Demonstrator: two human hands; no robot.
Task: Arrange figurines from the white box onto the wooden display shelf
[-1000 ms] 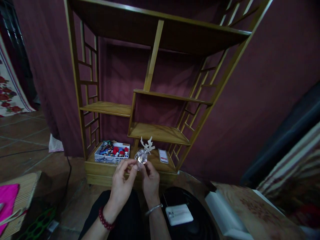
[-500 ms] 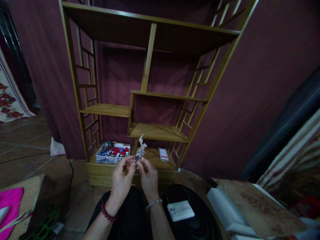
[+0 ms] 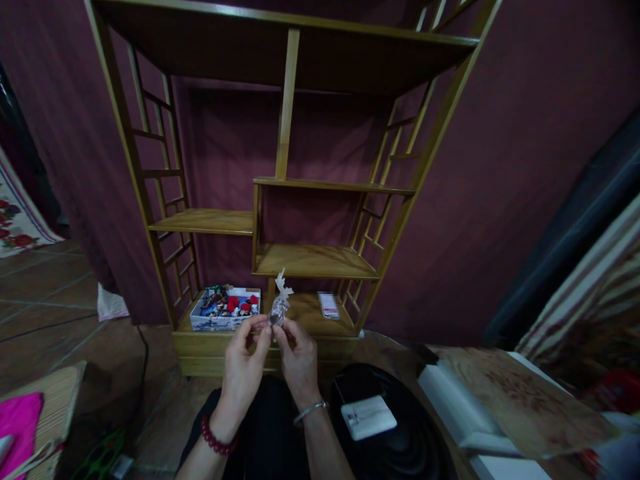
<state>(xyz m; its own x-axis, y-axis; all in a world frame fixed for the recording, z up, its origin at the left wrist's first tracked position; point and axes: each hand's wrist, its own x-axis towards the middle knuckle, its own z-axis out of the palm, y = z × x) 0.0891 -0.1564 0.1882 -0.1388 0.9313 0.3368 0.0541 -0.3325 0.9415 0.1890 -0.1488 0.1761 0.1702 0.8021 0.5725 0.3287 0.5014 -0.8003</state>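
Both my hands meet in front of the wooden shelf unit [image 3: 310,263], holding one small glassy ornament [image 3: 279,307] upright. It has a clear, shiny lower part and a pale, jagged top; its exact kind is hard to make out. My left hand [image 3: 243,367], with a dark red bead bracelet, pinches its base from the left between thumb and fingers. From the other side my right hand [image 3: 299,365], with a silver bangle, pinches the same base. The fingertips cover the bottom of the ornament.
A box [image 3: 215,324] of small red, blue and dark items sits on the unit's lowest board, left of a white card [image 3: 329,305]. A white case [image 3: 369,418] lies on a round black stool [image 3: 410,443]. Bright pink cloth [image 3: 20,420] lies at lower left.
The view has shifted slightly, so the shelf's upper part sits further left and higher. Both hands keep the same pinch on the ornament.
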